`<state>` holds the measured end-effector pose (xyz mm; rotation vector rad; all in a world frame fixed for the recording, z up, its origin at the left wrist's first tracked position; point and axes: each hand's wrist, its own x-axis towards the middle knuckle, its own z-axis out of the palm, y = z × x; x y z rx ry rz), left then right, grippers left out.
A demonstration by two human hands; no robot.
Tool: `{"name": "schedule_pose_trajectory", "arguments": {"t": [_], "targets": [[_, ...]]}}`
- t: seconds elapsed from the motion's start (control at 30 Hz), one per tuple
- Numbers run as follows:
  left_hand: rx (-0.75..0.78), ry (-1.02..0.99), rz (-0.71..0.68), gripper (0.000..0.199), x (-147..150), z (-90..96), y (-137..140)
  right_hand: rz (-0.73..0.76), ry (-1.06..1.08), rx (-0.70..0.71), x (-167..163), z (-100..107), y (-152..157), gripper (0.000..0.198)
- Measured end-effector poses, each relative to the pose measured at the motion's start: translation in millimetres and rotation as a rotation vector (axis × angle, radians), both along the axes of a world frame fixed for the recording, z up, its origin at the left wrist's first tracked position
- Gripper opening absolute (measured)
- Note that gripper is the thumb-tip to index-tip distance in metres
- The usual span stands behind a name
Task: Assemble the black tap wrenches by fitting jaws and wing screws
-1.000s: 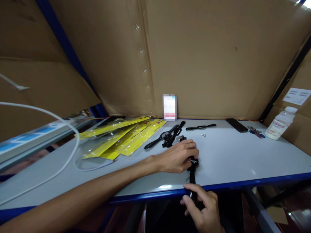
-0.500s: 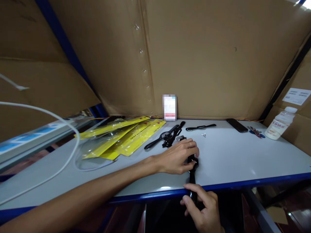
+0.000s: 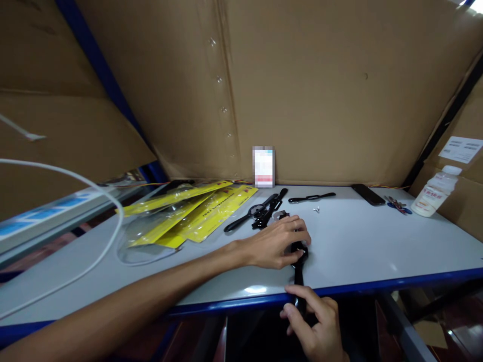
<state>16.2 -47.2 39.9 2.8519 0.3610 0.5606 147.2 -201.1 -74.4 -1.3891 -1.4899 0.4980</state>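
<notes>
A black spokeshave point(image 3: 299, 276) points toward me, its near handle reaching over the table's front edge. My right hand point(image 3: 315, 319) is closed around that handle, thumb on one side and fingers on the other. My left hand point(image 3: 277, 244) comes across from the left and covers the tool's middle. Its thumb and bent fingers grip near the small screws there, which are partly hidden. Beyond the left hand lie more black spokeshave parts point(image 3: 266, 211) in a heap. A separate black two-handled body point(image 3: 312, 197) rests farther back, with several small silver screws point(image 3: 316, 209) in front of it.
Yellow blister packs point(image 3: 204, 216) overlap on the left of the table point(image 3: 362, 246). A white cable point(image 3: 113, 236) loops at far left by a power strip point(image 3: 56, 211). A phone point(image 3: 263, 167) leans against the cardboard; a dark phone point(image 3: 368, 194), keys point(image 3: 398, 204) and a bottle point(image 3: 435, 193) are right.
The left hand's fingers shift very slightly at the spokeshave's middle. The right hand and the tool stay in the same place.
</notes>
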Motion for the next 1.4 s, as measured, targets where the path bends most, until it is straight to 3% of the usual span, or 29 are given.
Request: {"name": "schedule_pose_trajectory", "arguments": {"t": [0.3, 0.63, 0.87, 1.03, 1.23, 1.3, 1.4], "targets": [[0.134, 0.091, 0.037, 0.024, -0.9, -2.1, 9.4, 0.022, 0.029, -0.04, 0.9, 0.7, -1.5, 0.035], [0.074, 0.035, 0.01, 0.01, -1.2, 0.4, 4.9, 0.055, 0.047, -0.071, 1.5, 3.6, -1.5, 0.037], [0.027, 0.012, -0.086, 0.012, -0.3, 2.5, -2.3, 0.003, 0.008, -0.015, 0.2, 0.9, -0.6, 0.038], [0.019, -0.022, -0.028, 0.008, -0.7, 3.6, -1.2, 0.003, -0.012, -0.007, 0.5, 1.1, -1.0, 0.037], [0.023, 0.004, -0.073, 0.029, -1.4, 1.5, 1.0, -0.035, -0.029, 0.019, -0.3, 0.6, -1.0, 0.035], [-0.008, -0.022, -0.103, 0.026, -1.5, 2.9, 0.0, -0.032, -0.036, 0.015, 0.1, 0.2, -1.0, 0.035], [-0.019, -0.04, -0.04, 0.018, -1.4, 3.9, -0.1, -0.016, -0.045, 0.004, 1.3, -0.5, -1.3, 0.035]]}}
